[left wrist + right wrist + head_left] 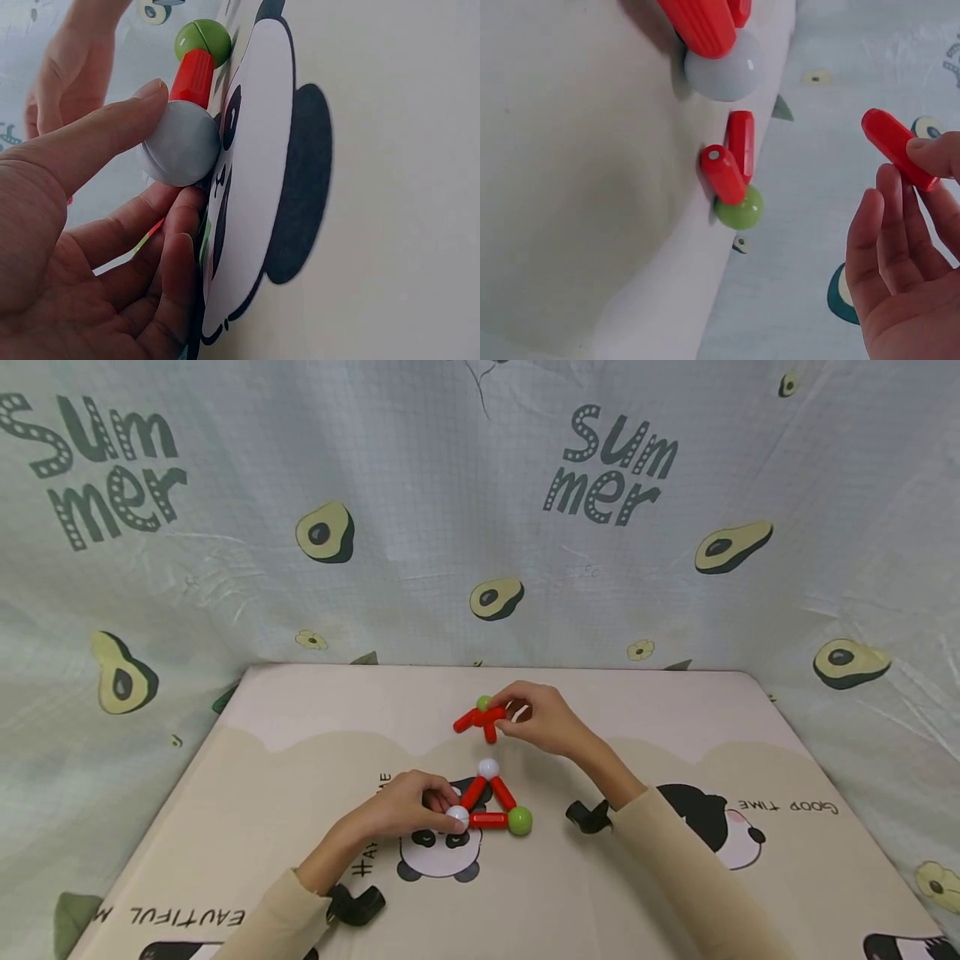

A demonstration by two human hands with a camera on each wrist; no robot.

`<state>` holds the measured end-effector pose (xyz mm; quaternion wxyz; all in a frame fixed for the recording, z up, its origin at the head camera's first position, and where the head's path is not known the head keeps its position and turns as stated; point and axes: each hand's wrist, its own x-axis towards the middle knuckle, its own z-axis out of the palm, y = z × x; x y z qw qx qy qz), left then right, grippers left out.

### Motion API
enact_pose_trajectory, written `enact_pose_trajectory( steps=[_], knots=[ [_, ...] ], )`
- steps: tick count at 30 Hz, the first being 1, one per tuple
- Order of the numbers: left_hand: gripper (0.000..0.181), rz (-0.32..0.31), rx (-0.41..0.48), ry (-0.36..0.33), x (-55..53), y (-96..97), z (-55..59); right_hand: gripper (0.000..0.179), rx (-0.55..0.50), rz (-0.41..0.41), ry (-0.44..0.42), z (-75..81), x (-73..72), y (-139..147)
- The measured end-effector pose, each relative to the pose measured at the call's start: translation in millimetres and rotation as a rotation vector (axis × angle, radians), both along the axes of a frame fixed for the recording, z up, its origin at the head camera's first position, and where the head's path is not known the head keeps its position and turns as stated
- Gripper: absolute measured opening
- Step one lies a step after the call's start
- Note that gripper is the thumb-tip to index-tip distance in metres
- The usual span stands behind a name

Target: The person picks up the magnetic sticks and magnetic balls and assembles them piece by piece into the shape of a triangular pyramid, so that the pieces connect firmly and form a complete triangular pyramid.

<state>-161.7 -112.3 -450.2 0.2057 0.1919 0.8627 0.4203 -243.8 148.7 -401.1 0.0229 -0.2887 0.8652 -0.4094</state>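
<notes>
A flat triangle of red rods and balls lies on the table, with a white ball at its far corner and a green ball at its right corner. My left hand holds the left corner's white ball between thumb and fingers. Above the table beyond the triangle, my right hand pinches a loose red rod between thumb and fingers. Beneath and behind that rod, two more red rods lie by a smaller-looking green ball on the table.
The table wears a cover printed with pandas and lettering. A pale curtain with avocado prints hangs behind its far edge. Black wrist straps show by both sleeves.
</notes>
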Motion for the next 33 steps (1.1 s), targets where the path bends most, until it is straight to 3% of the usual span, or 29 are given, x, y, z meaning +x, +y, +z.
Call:
enact_pose_trajectory(
  steps=[7, 14, 21, 28, 33],
  knots=[
    [0.026, 0.001, -0.002, 0.007, 1.4, -0.2, -0.8, 0.022, -0.013, -0.039, 0.005, -1.4, 15.8, 4],
    [0.026, -0.006, 0.008, 0.008, 1.3, -1.6, -2.2, 0.023, -0.055, -0.011, -0.048, -6.6, 27.6, 5],
    [0.027, -0.008, 0.011, 0.014, 1.4, -1.2, -1.7, 0.026, -0.004, -0.005, 0.005, -10.2, 35.3, 6],
    [0.027, -0.007, 0.012, 0.015, 0.2, 0.9, -0.6, 0.025, 0.037, -0.015, 0.001, -13.6, 36.2, 9],
    [0.026, -0.004, 0.014, 0.016, -0.8, 1.9, -0.3, 0.024, 0.127, 0.0, 0.056, -12.5, 39.4, 7]
  ],
)
